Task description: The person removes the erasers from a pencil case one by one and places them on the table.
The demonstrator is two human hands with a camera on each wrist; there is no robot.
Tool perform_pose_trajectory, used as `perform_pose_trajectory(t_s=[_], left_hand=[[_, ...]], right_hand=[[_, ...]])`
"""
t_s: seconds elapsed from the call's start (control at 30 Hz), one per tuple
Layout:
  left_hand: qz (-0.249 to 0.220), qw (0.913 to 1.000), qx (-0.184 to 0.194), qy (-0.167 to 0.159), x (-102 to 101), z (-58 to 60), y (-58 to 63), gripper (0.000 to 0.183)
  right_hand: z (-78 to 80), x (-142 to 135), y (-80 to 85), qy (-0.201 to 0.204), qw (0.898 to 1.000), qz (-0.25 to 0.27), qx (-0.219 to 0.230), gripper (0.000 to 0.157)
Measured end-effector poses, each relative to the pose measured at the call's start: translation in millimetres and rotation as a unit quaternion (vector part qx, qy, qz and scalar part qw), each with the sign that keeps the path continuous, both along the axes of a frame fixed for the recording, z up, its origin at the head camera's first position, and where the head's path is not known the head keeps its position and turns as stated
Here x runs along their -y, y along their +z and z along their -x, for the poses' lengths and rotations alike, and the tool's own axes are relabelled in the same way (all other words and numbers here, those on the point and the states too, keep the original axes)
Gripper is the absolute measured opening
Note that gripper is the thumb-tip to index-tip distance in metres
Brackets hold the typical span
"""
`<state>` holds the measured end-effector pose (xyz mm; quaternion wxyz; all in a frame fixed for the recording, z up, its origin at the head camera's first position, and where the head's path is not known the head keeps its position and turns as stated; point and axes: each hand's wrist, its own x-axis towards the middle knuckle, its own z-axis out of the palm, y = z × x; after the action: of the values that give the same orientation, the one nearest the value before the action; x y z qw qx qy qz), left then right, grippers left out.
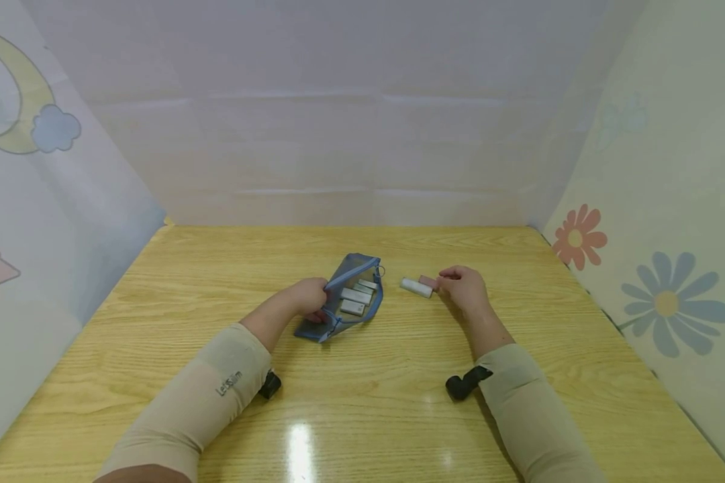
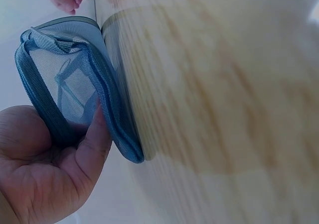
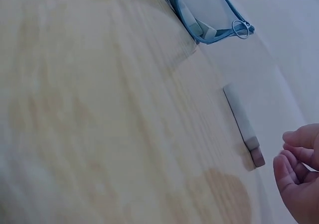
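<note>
Just below the centre of the head view, I see a blue mesh pouch [image 1: 352, 273] lying with its zipped mouth gaping, several small white pieces [image 1: 356, 296] visible inside. On its left, the left hand [image 1: 309, 295] grips the pouch by its edge; my left wrist view shows that hand curled around the mesh and blue trim. A small metal ring [image 1: 381, 271] hangs at the pouch's upper right corner.

Right of centre in the head view, a white block [image 1: 415, 288] and a smaller pink block [image 1: 427, 281] lie on the wood-grain table [image 1: 217, 268], side by side. The right hand [image 1: 466, 290] is just beside the pink block; in my right wrist view its fingers are loosely bent, with a gap to the block and nothing seen between them.

Both forearms, in beige sleeves [image 1: 193, 389], rise from the bottom of the frame. A crescent moon [image 1: 27, 87] decorates the wall at upper left; a red flower [image 1: 580, 236] and a blue flower [image 1: 666, 305] mark the right side.
</note>
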<state>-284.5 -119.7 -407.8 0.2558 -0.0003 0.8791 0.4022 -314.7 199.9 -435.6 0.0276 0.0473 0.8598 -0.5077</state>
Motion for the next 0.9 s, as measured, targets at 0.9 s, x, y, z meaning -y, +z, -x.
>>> perform_pose_trajectory(t_s=[0.9], left_hand=[[0.005, 1.0, -0.002, -0.004, -1, -0.3, 1.8, 0.017]], right_hand=[[-15.7, 90, 2.7, 0.093, 0.993, -0.027, -0.062, 0.012]])
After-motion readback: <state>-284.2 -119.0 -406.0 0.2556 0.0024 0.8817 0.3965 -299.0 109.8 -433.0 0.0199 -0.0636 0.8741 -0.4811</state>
